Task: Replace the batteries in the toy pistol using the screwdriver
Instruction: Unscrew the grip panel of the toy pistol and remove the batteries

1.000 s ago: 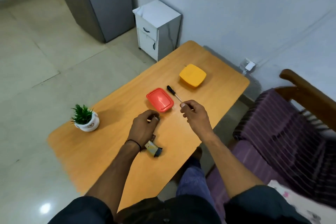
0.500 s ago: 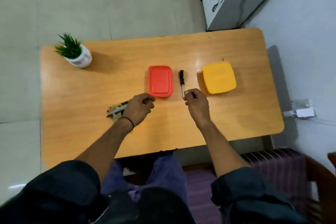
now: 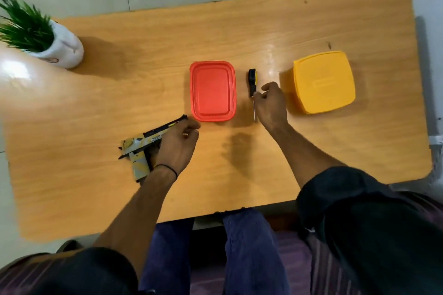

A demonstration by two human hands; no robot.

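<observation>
A toy pistol [image 3: 140, 148] with a yellow, grey and black pattern lies on the wooden table [image 3: 96, 199], left of the middle, its muzzle pointing towards a red box. My left hand [image 3: 178, 145] lies over its barrel and trigger area with the fingers curled round it. A screwdriver [image 3: 252, 80] with a black and yellow handle lies between the two boxes, its thin shaft pointing towards me. My right hand [image 3: 271, 104] pinches it where the handle meets the shaft. The tip of the shaft shows beside my wrist.
A red lidded box [image 3: 212, 90] sits mid-table and a yellow lidded box [image 3: 323, 81] to its right. A small white pot with a green plant [image 3: 60, 51] stands at the far left corner. My knees are under the near edge.
The view has swung to look straight down at the table and closer. My right hand has slid up the screwdriver's shaft to the handle. More of the pistol shows beside my left hand.
</observation>
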